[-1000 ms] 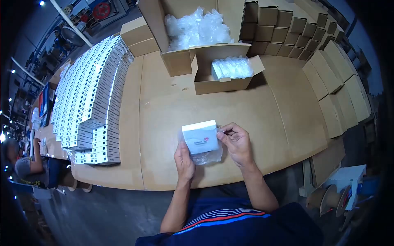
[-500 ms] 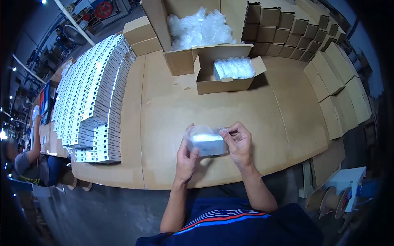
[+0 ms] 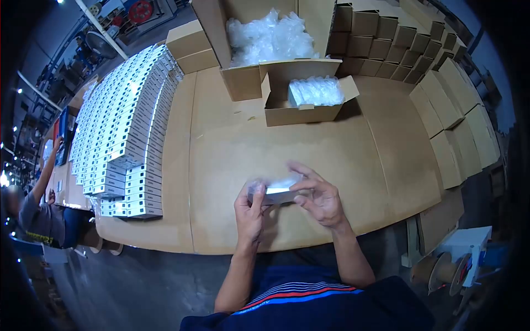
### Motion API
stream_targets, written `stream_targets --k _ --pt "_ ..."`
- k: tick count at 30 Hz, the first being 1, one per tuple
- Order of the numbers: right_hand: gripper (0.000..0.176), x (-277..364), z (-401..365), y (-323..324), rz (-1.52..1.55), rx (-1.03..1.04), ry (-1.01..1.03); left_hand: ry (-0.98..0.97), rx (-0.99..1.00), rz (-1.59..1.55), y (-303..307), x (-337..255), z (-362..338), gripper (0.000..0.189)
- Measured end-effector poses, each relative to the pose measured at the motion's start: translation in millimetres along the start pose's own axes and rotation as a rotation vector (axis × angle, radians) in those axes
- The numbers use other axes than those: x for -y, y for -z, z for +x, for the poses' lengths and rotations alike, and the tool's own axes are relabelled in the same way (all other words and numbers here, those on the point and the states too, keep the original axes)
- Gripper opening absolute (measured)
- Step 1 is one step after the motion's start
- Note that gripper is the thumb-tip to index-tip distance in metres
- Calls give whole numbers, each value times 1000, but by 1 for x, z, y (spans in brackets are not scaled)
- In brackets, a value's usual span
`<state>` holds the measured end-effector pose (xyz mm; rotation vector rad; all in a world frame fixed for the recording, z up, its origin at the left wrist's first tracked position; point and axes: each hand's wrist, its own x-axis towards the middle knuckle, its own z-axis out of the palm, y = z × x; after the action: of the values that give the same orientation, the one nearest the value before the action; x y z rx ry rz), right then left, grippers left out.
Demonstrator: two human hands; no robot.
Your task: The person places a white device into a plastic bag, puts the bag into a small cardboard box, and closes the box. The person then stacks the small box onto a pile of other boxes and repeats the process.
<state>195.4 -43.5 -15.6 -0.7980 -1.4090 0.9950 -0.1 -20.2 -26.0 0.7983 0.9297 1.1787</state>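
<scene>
A small white box in a clear plastic bag (image 3: 280, 193) is in front of me, above the cardboard-covered table. My left hand (image 3: 251, 212) grips its left end, thumb lying on the near side. At the right end is my right hand (image 3: 320, 201), fingers apart and partly smeared by motion, with fingertips right at the bag's edge. Beyond my hands stands an open carton (image 3: 301, 116) holding several bagged pieces (image 3: 316, 92) lined up side by side.
Stacked white boxes (image 3: 124, 132) rise on the left. A large carton (image 3: 241, 83) of clear plastic bags (image 3: 270, 38) stands at the back. Small brown cartons (image 3: 367, 47) are piled back right, with more cartons (image 3: 464, 121) along the right edge. Another person (image 3: 41, 207) works far left.
The bagged box has tilted and now shows a thinner side. My left thumb has moved up onto it. My right fingers have spread from their pinch on the bag.
</scene>
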Motion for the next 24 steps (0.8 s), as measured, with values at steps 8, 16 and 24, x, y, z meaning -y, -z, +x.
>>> stream_targets --k 8,16,24 --pt "37 12 14 0 -324 63 -143 20 -15 -10 5 4 0 37" --pt "33 10 9 -1 -323 69 -277 49 -32 3 12 9 -1 37" --pt "31 21 14 7 -399 70 -117 -100 281 193 0 -29 -11 35"
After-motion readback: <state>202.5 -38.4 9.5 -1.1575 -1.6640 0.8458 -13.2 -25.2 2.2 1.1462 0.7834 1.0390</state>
